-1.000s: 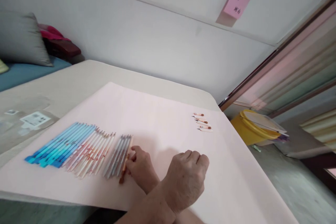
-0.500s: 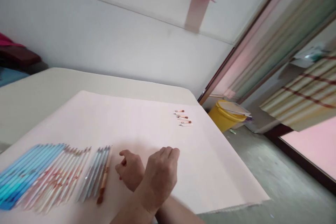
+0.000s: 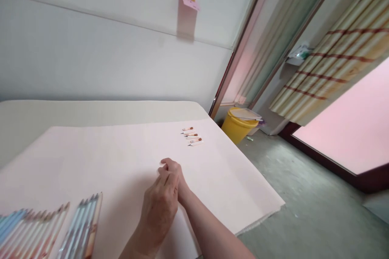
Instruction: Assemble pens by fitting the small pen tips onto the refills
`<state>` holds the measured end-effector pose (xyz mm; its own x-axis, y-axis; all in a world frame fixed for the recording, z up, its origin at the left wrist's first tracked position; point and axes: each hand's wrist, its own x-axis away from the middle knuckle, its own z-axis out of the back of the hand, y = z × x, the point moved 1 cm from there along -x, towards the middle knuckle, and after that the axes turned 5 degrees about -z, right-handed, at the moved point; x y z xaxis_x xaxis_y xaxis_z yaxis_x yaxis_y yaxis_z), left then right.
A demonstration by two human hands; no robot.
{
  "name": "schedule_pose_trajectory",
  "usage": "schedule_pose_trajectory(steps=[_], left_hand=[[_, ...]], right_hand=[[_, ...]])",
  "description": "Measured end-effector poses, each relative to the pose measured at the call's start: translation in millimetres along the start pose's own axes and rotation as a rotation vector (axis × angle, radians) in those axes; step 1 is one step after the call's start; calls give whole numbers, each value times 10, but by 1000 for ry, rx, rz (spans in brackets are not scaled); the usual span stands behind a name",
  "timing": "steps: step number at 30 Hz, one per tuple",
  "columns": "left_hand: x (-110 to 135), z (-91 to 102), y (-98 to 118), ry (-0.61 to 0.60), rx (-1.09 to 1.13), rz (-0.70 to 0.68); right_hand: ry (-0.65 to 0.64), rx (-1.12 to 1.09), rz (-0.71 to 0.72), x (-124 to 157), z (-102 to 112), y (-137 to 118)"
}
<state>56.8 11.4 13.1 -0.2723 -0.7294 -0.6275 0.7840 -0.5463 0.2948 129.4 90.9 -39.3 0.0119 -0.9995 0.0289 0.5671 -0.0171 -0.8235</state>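
Note:
My left hand (image 3: 161, 202) is over the paper, its back toward me and its fingers bent close together. Its fingertips lie against my right hand (image 3: 172, 166), so anything in them is hidden. Beyond it, my right hand points left with a finger and thumb slightly apart, and I see nothing between them. Both hands are near the middle of a large pinkish-white sheet (image 3: 100, 149). Beyond them lies a small group of short pieces (image 3: 191, 135), some dark-pointed, some with brown ends. Slim pens or pencils (image 3: 82, 222) lie in rows at lower left, blue, white-and-red and greyish, with a brown one.
The sheet covers a pale table (image 3: 121, 109) against a white wall (image 3: 91, 56). A pink paper piece (image 3: 189, 2) sticks out from the wall. A yellow bucket (image 3: 235, 125) stands on the grey floor (image 3: 282, 182) at right, near a checked curtain (image 3: 331, 60).
My view has turned right, so the pens now sit farther down and left. My forearms were crossed; they have uncrossed, and my left hand now rests against my right.

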Motion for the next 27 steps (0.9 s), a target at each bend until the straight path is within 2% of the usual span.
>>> schedule_pose_trajectory(steps=[4,7,9,14,16,23,27], left_hand=[[-5,-54,-17,-43,34,27],[-14,-90,-11,-148,28,81],[-19,-123,-3,-289,6,133],[25,-267,1,-801,-39,195],[52,-313,1,-913,-36,187],[40,-346,3,-979,-13,190],[47,-374,-6,-968,-24,175]], right_hand=[[116,47,-56,-149,309,178],[225,215,-57,-174,526,325],[283,355,-48,-188,632,411],[347,530,15,-275,733,577],[361,563,36,-310,726,623],[365,608,62,-355,704,705],[377,616,51,-367,746,739]])
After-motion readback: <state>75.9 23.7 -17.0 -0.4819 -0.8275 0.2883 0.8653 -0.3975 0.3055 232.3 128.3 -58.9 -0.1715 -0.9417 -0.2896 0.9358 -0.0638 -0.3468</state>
